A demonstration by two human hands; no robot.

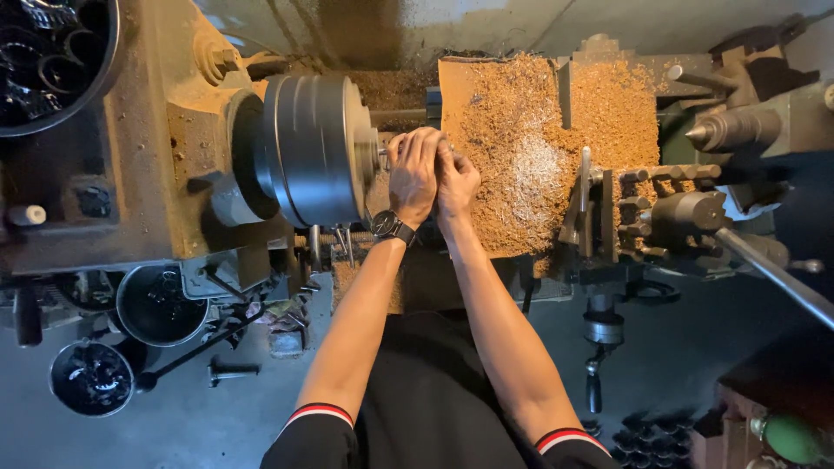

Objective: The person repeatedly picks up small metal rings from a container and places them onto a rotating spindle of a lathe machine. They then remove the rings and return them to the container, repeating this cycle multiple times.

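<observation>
A small workpiece (pixel 383 153), only a thin metal stub of which shows, is seated at the face of the lathe chuck (pixel 317 148), just right of the chuck's grey drum. It is almost wholly covered by the two hands. The left hand (pixel 413 169), with a dark wristwatch (pixel 393 227) on its wrist, is curled over the stub, fingers closed around it. The right hand (pixel 455 178) is pressed against the left from the side, and whether its fingers are closed on the piece or merely laid on it cannot be told.

The piece is judged to be already in the chuck but not released, so the seating appears unfinished. No cutting is seen: the tool post (pixel 673 213) stands well apart to the right. The lathe bed (pixel 530 165) between is thickly covered with brown and silvery swarf. On the floor to the left, dark buckets (pixel 91 378) of metal rings are set.
</observation>
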